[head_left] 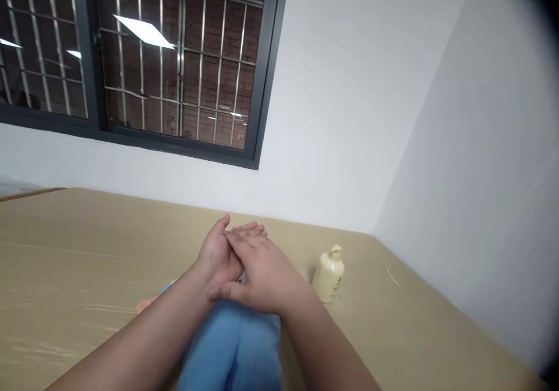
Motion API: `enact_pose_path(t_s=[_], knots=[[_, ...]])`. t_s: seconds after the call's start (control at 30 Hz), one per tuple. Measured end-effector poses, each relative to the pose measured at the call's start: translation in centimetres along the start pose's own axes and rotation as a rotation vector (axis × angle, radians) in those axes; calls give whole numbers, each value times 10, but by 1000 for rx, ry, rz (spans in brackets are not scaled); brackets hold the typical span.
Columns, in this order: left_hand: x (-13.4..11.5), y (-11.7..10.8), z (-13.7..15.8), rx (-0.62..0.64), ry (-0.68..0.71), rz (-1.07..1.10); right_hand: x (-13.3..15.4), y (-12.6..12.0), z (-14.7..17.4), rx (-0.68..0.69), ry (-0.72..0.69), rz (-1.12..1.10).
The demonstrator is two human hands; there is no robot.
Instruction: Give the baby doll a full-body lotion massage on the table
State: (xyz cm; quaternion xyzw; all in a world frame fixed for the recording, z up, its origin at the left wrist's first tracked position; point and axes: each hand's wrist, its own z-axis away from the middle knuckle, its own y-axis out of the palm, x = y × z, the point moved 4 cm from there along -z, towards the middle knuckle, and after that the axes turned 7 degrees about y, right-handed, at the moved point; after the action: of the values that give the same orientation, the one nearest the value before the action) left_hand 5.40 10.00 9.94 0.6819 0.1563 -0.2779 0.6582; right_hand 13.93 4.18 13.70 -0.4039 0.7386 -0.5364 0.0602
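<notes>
My left hand (218, 252) is turned palm up, its thumb sticking out and its fingers stretched forward. Across that palm lies my right hand (262, 266), palm down with fingers extended and the thumb against the left wrist. The two hands touch, and no object shows between them. Below them is a light blue cloth-like thing (236, 344), whose kind I cannot make out. To the right of my right hand stands a cream pump bottle (328, 277), upright and apart from the hand.
A tan tabletop (96, 257) reaches back to the white wall (332, 117). Something orange (147, 303) is partly hidden behind my left forearm. A thin pale strip (392, 275) lies at the right. A dark-framed barred window (257, 88) is above.
</notes>
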Motion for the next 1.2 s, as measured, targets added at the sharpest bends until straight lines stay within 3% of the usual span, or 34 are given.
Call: enact_pose_path(t_s=[0.23, 0.37, 0.47, 0.57, 0.77, 0.93, 1.2], knots=[[-32, -19, -16, -31, 87, 72, 10, 18, 2, 69, 24, 22], [-26, -15, -10, -41, 68, 178, 17, 22, 6, 70, 9, -23], [-14, -7, 0, 2, 31, 221, 10, 28, 3, 27, -10, -27], [-8, -5, 5, -47, 25, 237, 0, 32, -3, -10, -18, 15], [-31, -14, 0, -109, 157, 133, -2, 33, -7, 35, 29, 54], [-38, -25, -12, -106, 171, 133, 12, 28, 0, 71, 41, -6], [-15, -16, -2, -100, 140, 152, 12, 35, 3, 67, -1, -36]])
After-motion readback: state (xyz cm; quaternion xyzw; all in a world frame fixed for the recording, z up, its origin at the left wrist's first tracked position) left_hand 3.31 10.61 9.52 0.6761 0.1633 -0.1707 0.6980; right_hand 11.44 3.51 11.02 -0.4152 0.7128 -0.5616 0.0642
